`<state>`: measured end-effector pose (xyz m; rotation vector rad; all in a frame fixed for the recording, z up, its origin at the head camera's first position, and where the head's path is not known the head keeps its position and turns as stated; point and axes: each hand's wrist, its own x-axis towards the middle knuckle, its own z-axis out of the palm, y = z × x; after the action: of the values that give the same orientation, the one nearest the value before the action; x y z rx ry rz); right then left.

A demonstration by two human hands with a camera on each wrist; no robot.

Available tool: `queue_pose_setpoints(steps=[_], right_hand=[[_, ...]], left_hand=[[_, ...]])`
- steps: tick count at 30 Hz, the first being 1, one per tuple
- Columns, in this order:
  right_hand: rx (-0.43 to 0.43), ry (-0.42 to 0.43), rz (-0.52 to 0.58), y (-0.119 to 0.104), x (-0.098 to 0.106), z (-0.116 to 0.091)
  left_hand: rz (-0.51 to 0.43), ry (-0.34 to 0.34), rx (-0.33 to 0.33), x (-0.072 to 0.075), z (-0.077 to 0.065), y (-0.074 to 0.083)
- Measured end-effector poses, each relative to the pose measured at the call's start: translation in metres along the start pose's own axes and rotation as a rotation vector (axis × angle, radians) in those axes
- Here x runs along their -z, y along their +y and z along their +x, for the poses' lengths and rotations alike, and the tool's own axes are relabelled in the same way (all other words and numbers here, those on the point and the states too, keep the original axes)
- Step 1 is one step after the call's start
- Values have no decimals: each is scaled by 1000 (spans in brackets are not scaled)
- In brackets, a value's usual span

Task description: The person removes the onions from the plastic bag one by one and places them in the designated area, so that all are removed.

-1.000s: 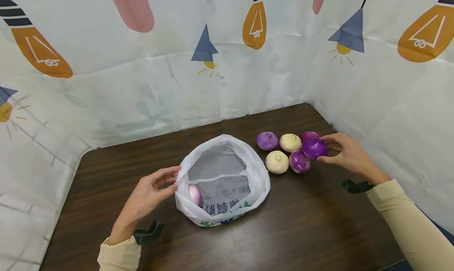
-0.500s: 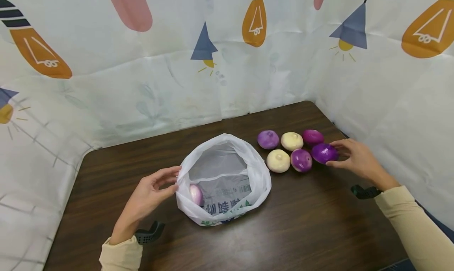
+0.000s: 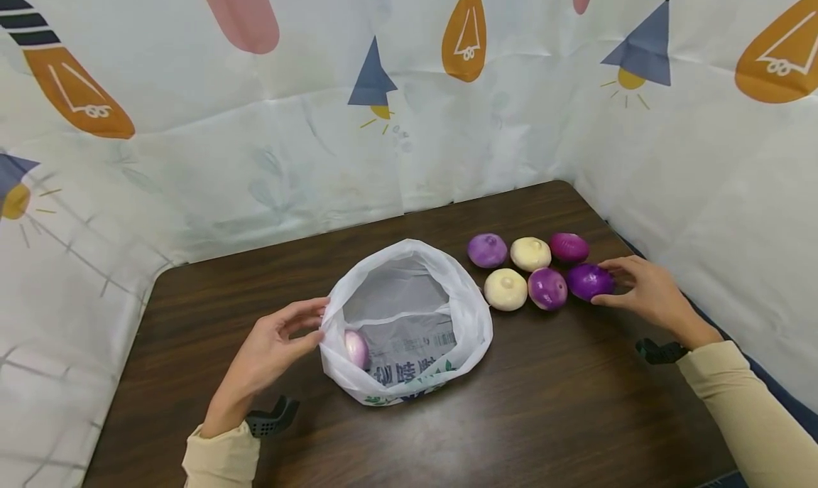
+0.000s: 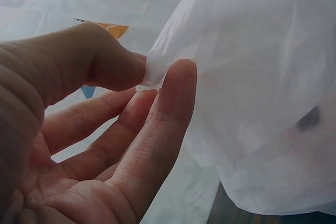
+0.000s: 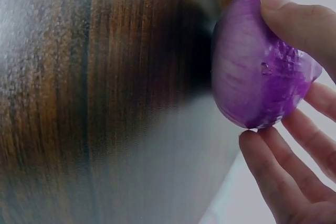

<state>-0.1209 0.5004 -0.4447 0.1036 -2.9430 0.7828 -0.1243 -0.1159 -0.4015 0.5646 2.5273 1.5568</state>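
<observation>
My left hand (image 3: 268, 349) pinches the left rim of a white plastic bag (image 3: 469, 317) between thumb and finger, as the left wrist view shows. The bag stands with its mouth wide. Inside, at its left, lies a pale purple-pink onion (image 3: 356, 349); dark print shows through on the bag's inner side. At the right, my right hand (image 3: 652, 296) holds a glossy deep-purple onion (image 5: 257, 66), thumb on one side and fingertips on the other. This onion sits at the right end of the front row, beside another purple onion (image 3: 547, 289).
Right of the bag, onions stand in two rows: a white onion (image 3: 505, 290) in front; a purple onion (image 3: 487, 251), a second white onion (image 3: 530, 253) and a magenta onion (image 3: 569, 248) behind. They rest on a dark wooden table (image 3: 447, 438). Printed cloth (image 3: 268, 175) hangs behind it.
My right hand has moved right and down with the deep-purple onion, from overlapping its neighbours to the front row's right end. The left hand keeps its grip on the bag.
</observation>
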Motion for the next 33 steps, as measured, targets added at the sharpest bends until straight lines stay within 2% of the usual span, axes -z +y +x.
queue_pose_setpoints(steps=[7,14,19,26,30,33], right_hand=[[-18,-49,26,2,5,9],[29,-18,20,-1,13,18],[40,3,10,-13,19,28],[183,44,6,-46,21,45],[262,87,31,-60,14,55],[312,76,69,-69,6,63]], left_hand=[[-15,16,1,-1,-4,2],[-3,22,15,-2,-5,4],[-16,18,33,-4,-3,7],[-35,13,41,-13,5,9],[-51,7,42,-18,9,11],[-67,1,42,-22,12,14]])
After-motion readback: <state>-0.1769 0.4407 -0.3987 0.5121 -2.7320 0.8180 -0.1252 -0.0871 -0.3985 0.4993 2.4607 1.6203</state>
